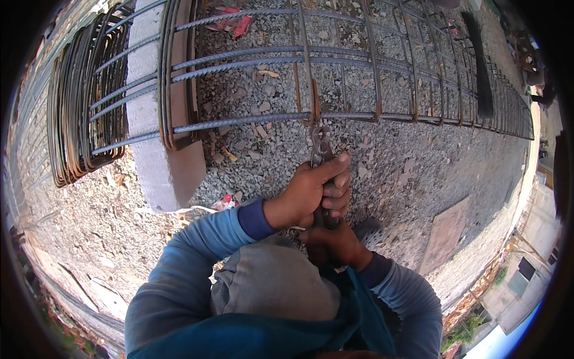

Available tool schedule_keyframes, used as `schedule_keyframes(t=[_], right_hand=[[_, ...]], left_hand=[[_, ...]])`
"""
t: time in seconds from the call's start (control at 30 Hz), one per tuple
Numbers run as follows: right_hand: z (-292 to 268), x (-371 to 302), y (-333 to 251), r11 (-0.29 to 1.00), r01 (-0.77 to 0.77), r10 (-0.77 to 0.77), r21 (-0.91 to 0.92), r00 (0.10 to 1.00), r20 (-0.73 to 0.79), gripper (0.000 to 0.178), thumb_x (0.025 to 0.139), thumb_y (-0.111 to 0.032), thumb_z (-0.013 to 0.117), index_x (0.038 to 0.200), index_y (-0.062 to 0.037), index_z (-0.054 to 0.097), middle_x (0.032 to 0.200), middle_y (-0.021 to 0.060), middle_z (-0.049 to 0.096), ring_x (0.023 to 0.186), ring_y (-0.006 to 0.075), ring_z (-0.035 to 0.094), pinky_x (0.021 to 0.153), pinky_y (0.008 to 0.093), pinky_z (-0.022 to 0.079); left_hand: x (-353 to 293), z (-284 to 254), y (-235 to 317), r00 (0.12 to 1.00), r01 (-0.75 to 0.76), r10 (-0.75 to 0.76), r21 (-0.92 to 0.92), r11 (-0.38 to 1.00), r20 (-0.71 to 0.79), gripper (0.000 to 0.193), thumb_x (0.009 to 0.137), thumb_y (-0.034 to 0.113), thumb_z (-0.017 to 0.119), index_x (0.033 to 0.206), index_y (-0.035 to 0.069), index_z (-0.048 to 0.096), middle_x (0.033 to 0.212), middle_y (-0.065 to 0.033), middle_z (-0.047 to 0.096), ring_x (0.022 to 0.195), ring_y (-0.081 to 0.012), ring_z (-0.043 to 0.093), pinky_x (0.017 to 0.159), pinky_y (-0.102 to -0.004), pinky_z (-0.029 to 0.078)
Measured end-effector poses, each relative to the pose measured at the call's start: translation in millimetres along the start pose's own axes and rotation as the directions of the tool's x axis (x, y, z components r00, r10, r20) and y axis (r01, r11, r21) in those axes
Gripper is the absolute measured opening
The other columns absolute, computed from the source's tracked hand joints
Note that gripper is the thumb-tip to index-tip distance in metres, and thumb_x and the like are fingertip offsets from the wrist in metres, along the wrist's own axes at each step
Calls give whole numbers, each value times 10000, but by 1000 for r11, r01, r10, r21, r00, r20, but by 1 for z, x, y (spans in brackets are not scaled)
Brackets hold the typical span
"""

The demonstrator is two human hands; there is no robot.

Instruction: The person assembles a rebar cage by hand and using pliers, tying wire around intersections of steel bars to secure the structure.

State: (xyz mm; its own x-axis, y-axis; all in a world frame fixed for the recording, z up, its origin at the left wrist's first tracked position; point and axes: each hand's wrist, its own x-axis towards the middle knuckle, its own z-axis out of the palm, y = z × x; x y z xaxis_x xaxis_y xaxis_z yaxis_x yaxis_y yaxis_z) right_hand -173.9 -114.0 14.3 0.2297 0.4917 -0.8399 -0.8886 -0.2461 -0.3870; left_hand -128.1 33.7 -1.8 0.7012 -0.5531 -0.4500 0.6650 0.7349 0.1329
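Note:
A pair of metal pincers (320,149) points away from me, its jaws at the near ribbed bar of a rebar cage (239,121). The jaws meet the bar where a rusty upright stirrup (315,99) crosses it. My left hand (306,194) is closed around the pincers' handles, thumb stretched along the top and fingers curled over the far side. Nearer to my body, my right hand (336,244) grips the lower end of the handles, its fingers partly in shadow. Any tie wire between the jaws is too small to make out.
A pale concrete block (170,173) stands under the cage's left part. Many bent stirrups (81,113) are bunched at the bars' left end. Gravel (269,149) covers the ground, with a red wrapper (242,26) beyond the near bar. A flat board (445,233) lies at right.

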Motion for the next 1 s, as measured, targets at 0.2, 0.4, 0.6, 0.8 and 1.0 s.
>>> schedule_keyframes(t=[0.2,0.4,0.6,0.8,1.0], right_hand=[[-14,22,19,860,274,-373,-431,913,-164,341,783,-223,706,996,22,602,817,90,626,758,199,631,670,345,499],[-46,53,27,858,113,-186,-501,977,-100,375,836,-159,636,1135,49,547,1012,137,632,909,243,638,829,317,490],[-32,49,2,995,-62,53,76,992,112,320,892,-258,555,1071,6,572,906,140,646,764,246,642,718,373,524],[-20,46,-13,999,-53,51,5,976,210,444,910,-414,565,1083,-5,571,882,143,652,746,234,657,677,359,544],[-9,59,-5,939,237,-221,-249,971,91,278,836,-213,701,982,17,644,863,78,676,782,147,652,691,299,521]], left_hand=[[17,-30,-30,935,-127,236,371,920,-265,421,974,478,433,852,87,528,605,25,394,551,-104,427,552,-277,394],[5,-54,-14,921,-221,223,44,974,-320,408,985,427,423,1089,52,546,842,-37,554,754,-167,545,709,-319,457],[-7,-88,-15,976,-176,143,-203,963,-166,319,979,317,461,1129,45,533,976,-87,596,945,-235,584,878,-411,467],[-25,-94,-15,968,-204,239,-323,924,73,279,923,253,574,1102,41,546,981,-64,598,971,-231,598,932,-416,455],[-20,-107,-14,936,-255,309,-282,925,168,249,880,208,639,1050,38,578,964,-63,610,980,-222,601,935,-420,453]])
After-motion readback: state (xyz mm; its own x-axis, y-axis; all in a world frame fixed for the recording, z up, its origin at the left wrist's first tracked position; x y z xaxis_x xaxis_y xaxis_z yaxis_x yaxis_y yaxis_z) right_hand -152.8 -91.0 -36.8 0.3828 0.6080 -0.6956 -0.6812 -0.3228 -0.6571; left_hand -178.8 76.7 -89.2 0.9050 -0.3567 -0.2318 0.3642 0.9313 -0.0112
